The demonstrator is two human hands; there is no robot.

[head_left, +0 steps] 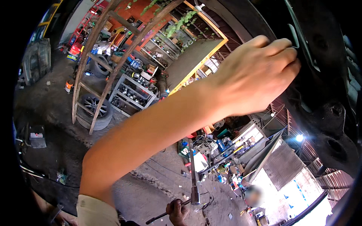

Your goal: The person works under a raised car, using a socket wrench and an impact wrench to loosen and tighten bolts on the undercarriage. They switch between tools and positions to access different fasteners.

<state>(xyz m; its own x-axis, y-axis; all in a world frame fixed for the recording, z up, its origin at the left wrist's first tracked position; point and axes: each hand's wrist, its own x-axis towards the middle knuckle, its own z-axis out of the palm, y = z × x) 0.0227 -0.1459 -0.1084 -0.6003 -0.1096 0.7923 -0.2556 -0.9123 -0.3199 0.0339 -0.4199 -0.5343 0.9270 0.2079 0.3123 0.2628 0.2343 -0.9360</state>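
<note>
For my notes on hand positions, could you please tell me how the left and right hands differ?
The left hand is raised at upper right, by a dark metal part; the right hand is low, at the bottom edge. The left hand looks large in view, the right hand much smaller. The right hand's grip is closed around a metal tool; the left hand's fingers are curled, anything inside them hidden. Both hands are bare.

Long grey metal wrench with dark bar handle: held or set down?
Held: the right hand is closed around the dark bar handle of the wrench.
</note>
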